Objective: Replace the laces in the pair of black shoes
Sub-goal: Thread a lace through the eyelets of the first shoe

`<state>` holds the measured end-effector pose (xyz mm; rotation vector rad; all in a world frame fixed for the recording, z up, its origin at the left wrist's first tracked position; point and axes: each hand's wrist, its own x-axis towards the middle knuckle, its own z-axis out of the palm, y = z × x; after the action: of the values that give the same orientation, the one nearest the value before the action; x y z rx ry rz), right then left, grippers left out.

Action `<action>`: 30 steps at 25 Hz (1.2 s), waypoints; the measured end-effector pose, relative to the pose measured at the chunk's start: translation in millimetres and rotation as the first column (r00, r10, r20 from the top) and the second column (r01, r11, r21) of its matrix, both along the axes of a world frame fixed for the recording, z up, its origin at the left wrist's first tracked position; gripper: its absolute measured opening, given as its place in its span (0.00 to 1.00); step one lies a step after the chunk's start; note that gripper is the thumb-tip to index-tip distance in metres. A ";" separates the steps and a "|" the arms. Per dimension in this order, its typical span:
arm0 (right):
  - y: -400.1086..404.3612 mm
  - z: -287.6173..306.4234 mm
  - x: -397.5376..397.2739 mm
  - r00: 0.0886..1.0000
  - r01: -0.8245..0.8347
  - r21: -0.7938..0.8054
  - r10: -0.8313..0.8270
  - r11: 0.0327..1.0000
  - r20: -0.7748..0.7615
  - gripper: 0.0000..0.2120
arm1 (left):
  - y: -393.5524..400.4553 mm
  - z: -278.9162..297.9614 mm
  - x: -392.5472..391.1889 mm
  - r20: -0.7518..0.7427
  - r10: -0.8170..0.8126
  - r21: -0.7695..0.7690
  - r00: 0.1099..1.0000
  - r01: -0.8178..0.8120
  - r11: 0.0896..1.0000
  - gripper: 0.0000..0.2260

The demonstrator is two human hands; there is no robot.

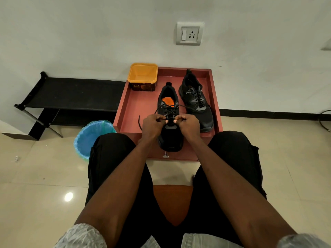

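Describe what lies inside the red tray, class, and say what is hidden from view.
Inside the red tray: a yellow tub, a laced shoe, and a second shoe whose lace both hands pinch. The hands cover its lower eyelets.

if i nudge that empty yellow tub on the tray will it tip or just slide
The yellow tub looks empty and thin-walled, so probably light. Its squat, wide shape suggests sliding rather than tipping, likely easily on the smooth red tray.

home rm, tiled floor (35, 176), wall socket (189, 34), low shoe rack (71, 93), lined bin (93, 135)
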<state>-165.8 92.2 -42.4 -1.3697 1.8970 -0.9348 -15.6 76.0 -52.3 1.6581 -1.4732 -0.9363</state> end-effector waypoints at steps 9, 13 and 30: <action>-4.2 -0.9 4.6 0.997 -0.040 -0.006 0.040 0.999 -0.066 0.05 | 1.9 -0.3 -11.0 0.177 0.018 -0.089 0.984 -0.002 0.996 0.04; -5.5 -1.5 6.5 0.976 0.065 0.061 -0.076 0.996 0.204 0.09 | -1.0 0.4 -9.6 -0.133 0.176 0.080 0.975 -0.166 0.983 0.03; -0.7 0.4 13.0 0.822 0.262 0.226 -0.340 0.938 0.457 0.06 | -1.5 1.6 -4.6 -0.277 0.312 0.283 0.909 -0.233 0.930 0.10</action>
<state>-152.8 91.4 -42.0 -0.6559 1.7586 -1.1348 -20.1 74.5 -50.7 1.7334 -0.9084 -1.1950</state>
